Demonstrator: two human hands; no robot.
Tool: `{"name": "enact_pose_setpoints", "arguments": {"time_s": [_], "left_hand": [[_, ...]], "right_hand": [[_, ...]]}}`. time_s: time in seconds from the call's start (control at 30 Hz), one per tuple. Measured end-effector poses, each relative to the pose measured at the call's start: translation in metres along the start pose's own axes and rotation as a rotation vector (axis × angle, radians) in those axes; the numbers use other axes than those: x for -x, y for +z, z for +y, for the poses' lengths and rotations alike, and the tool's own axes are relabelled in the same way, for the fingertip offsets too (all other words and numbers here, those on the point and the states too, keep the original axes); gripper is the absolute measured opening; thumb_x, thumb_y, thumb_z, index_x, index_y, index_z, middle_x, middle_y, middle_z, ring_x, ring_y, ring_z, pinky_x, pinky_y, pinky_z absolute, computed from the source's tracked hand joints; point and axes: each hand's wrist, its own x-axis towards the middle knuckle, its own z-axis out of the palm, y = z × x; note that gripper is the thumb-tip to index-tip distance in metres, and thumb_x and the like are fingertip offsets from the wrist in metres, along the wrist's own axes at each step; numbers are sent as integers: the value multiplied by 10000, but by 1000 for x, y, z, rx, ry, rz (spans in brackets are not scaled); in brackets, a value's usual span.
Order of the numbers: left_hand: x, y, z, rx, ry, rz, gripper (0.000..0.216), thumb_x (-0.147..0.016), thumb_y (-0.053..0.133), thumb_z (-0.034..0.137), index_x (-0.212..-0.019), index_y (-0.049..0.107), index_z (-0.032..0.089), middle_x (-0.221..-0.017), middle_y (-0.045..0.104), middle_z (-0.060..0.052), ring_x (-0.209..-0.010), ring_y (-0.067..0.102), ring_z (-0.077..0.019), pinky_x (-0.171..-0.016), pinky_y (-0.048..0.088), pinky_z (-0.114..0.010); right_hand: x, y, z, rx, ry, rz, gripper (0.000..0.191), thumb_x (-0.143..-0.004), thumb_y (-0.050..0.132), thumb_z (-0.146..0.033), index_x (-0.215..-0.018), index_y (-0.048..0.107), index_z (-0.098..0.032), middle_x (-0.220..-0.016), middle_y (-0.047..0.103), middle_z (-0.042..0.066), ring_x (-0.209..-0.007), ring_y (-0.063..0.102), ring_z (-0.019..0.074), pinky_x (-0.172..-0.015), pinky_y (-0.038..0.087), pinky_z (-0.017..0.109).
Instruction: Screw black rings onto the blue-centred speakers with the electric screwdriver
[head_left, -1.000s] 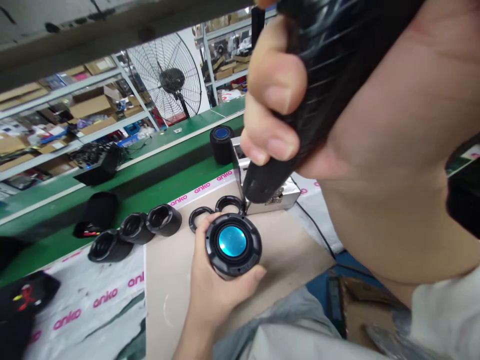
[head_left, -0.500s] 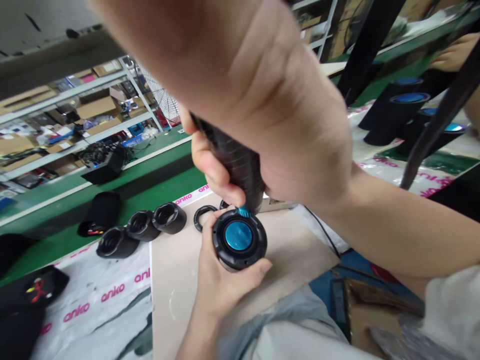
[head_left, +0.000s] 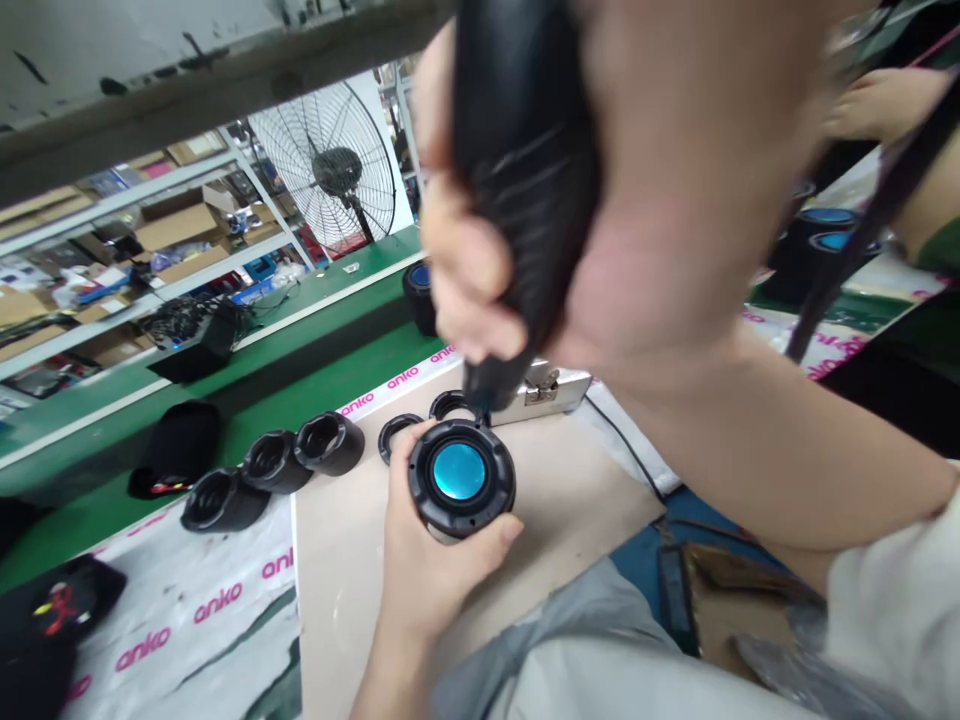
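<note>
Fingers (head_left: 491, 535) round speaker (head_left: 459, 472) rim (bare board (head_left: 577, 500) beside)

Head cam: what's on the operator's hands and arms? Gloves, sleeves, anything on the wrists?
No gloves: the left hand and right hand are both bare, with no ring, watch or wrist strap in view. The right arm is bare up to a short, pale grey-white sleeve at the lower right. The left forearm is bare as far as the picture shows. No markings visible.

One screwdriver (head_left: 525, 160), three housings (head_left: 274, 460), two rings (head_left: 395, 433)
</note>
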Motion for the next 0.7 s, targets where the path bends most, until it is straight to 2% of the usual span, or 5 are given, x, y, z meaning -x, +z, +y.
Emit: {"name": "enact_pose_setpoints", "arguments": {"time_s": [0.13, 0.23, 0.33, 0.47, 0.7], "left_hand": [[-1, -3, 1, -11, -19, 0, 973, -691, 1016, 510, -1501, 529, 278, -1458, 689, -133, -1299, 735, -386, -1040, 626, -470], [-2, -4, 2, -32, -12, -6, 980, -687, 1019, 485, -1503, 515, 286, -1466, 682, -132, -1303, 732, -385, -1037, 626, -463], [-4, 0, 5, -6, 10, 17, 905, -682, 1015, 492, -1427, 548, 277, -1392, 707, -118, -1240, 753, -370, -1012, 623, -451], [-5, 4, 8, 52, 21, 53, 887, -651, 1026, 491, -1374, 565, 265, -1311, 727, -105, -1142, 780, -342, -965, 621, -429], [-3, -1, 3, 27, 33, -4, 859, -699, 1018, 413, -1408, 556, 264, -1332, 730, -100, -1157, 784, -330, -989, 618, -426]], "right_hand": [[5, -34, 24, -58, -257, 161, 552, -954, 606, -742, -823, 481, -221, -663, 428, -30, -548, 466, 89, -442, 411, 281], [5, -50, 53, 12, -217, 243, 623, -836, 820, -726, -732, 477, -216, -628, 447, -23, -513, 507, 103, -421, 387, 304], [5, -55, 75, 22, -127, 199, 716, -723, 876, -810, -729, 479, -214, -583, 487, -33, -467, 514, 112, -427, 399, 320], [3, -54, 92, -53, -28, 163, 667, -691, 938, -726, -776, 526, -209, -580, 533, -45, -465, 517, 102, -434, 409, 293], [-6, -48, 84, -200, -88, 223, 746, -653, 890, -842, -739, 520, -200, -504, 492, -46, -339, 437, 116, -290, 318, 286]]}}
